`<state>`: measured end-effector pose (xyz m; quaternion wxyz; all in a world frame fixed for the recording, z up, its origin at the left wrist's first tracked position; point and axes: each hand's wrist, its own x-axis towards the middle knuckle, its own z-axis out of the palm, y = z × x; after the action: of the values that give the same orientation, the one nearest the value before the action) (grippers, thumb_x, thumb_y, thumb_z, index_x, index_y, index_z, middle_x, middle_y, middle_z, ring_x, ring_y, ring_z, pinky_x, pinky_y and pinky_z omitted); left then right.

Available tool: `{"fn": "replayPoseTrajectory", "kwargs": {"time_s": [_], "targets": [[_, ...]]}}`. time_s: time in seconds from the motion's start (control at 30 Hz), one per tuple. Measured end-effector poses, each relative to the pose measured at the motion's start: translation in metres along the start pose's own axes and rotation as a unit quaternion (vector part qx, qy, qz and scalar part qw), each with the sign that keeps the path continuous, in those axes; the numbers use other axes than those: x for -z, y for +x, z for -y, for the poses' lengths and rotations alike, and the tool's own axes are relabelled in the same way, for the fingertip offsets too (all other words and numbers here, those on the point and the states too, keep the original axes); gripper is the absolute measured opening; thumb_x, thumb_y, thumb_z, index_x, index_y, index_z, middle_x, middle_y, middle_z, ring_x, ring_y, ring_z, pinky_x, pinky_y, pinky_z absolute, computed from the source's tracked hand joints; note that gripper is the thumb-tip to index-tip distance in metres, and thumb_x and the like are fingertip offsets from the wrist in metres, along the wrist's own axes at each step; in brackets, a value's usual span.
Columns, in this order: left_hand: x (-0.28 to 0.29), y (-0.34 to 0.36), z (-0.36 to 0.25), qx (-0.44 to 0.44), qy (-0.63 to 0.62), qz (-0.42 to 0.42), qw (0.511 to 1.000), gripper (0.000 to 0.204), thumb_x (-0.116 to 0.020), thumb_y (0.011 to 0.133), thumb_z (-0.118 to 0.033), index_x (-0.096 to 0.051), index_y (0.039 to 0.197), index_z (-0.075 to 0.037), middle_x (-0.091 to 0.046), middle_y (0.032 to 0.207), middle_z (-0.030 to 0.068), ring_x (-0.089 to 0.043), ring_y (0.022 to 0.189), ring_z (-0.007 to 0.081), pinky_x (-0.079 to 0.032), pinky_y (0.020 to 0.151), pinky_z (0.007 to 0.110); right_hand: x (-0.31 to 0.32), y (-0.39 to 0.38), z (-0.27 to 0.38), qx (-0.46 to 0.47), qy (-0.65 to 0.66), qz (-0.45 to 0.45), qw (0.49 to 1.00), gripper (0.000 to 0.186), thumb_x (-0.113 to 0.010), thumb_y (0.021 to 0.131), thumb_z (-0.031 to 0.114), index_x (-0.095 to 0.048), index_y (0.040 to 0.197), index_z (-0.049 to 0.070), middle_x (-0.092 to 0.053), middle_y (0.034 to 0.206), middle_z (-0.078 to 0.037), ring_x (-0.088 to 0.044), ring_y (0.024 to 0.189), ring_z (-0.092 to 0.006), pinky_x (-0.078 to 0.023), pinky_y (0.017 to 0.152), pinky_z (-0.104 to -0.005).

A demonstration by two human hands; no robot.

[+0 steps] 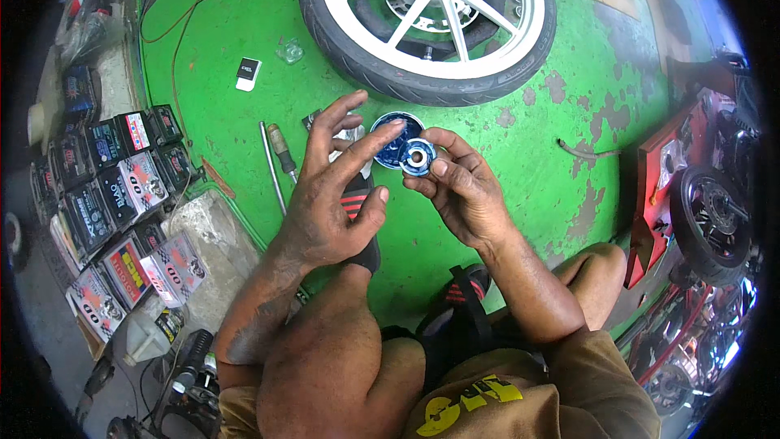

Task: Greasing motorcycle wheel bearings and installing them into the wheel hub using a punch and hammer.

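Note:
Pinched between the thumb and fingers of my right hand point(465, 183) is a small round metal bearing point(417, 148) with a central hole, its face smeared with blue grease. Just behind it sits a round tub point(378, 121) of dark blue grease, partly covered by my hands and the bearing. My left hand point(333, 183) is open, fingers spread, with nothing in it. Its index finger reaches across the tub beside the bearing; whether the fingertip touches the grease I cannot tell. Dark smudges mark the left hand and forearm.
A white spoked wheel point(475, 65) with a black tyre lies on the green floor point(520, 154) ahead. Left of my hands are a screwdriver point(281, 146), a metal rod point(270, 167) and a small black-and-white box point(249, 74). Boxed batteries point(93, 203) line the left; a red stand point(650, 187) is at right.

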<state>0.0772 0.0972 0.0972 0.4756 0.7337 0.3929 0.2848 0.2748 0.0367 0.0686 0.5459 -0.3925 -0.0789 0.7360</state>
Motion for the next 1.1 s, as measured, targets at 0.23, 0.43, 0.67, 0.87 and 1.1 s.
{"fn": "replayPoseTrajectory", "kwargs": {"time_s": [0.23, 0.43, 0.67, 0.87, 1.1], "targets": [[0.005, 0.0, 0.007, -0.016, 0.056, 0.058, 0.997, 0.068, -0.065, 0.071, -0.003, -0.061, 0.135, -0.025, -0.032, 0.15, 0.0189, -0.04, 0.132, 0.0383, -0.038, 0.108, 0.047, -0.001, 0.001, -0.001, -0.049, 0.025, 0.016, 0.998, 0.046, -0.069, 0.092, 0.016, -0.05, 0.131, 0.002, -0.066, 0.111, -0.009, -0.068, 0.096, -0.0179, -0.057, 0.09, -0.0316], [0.008, -0.012, 0.006, -0.004, 0.068, 0.072, 0.995, 0.067, -0.064, 0.069, -0.003, -0.063, 0.133, -0.024, -0.032, 0.15, 0.02, -0.035, 0.138, 0.039, -0.035, 0.112, 0.048, -0.002, 0.003, -0.005, -0.033, 0.037, 0.001, 0.999, 0.048, -0.07, 0.091, 0.018, -0.049, 0.132, 0.003, -0.066, 0.112, -0.01, -0.068, 0.098, -0.0185, -0.057, 0.091, -0.0322], [0.013, -0.021, 0.004, 0.006, -0.042, 0.07, 0.997, 0.067, -0.064, 0.07, -0.006, -0.061, 0.136, -0.022, -0.03, 0.151, 0.0204, -0.039, 0.134, 0.0378, -0.038, 0.108, 0.045, -0.001, 0.005, -0.005, -0.014, 0.041, 0.005, 0.999, 0.036, -0.061, 0.096, 0.006, -0.051, 0.13, 0.001, -0.063, 0.118, -0.01, -0.064, 0.106, -0.0175, -0.056, 0.095, -0.0334], [-0.006, -0.017, 0.016, 0.001, 0.08, 0.02, 0.997, 0.074, -0.065, 0.072, -0.007, -0.052, 0.144, -0.023, -0.027, 0.153, 0.0222, -0.039, 0.133, 0.0393, -0.037, 0.108, 0.05, -0.007, 0.006, -0.01, -0.03, 0.04, 0.0, 0.999, 0.036, -0.062, 0.096, 0.007, -0.051, 0.13, 0.001, -0.063, 0.119, -0.01, -0.063, 0.107, -0.0172, -0.055, 0.095, -0.0338], [0.004, -0.025, 0.02, -0.086, 0.293, 0.012, 0.952, 0.07, -0.066, 0.074, -0.008, -0.056, 0.141, -0.024, -0.03, 0.152, 0.0223, -0.039, 0.134, 0.0405, -0.035, 0.108, 0.051, -0.004, 0.009, -0.003, -0.02, 0.054, 0.012, 0.998, 0.036, -0.062, 0.096, 0.008, -0.051, 0.129, 0.0, -0.063, 0.118, -0.01, -0.063, 0.107, -0.0178, -0.055, 0.095, -0.0341]]}}
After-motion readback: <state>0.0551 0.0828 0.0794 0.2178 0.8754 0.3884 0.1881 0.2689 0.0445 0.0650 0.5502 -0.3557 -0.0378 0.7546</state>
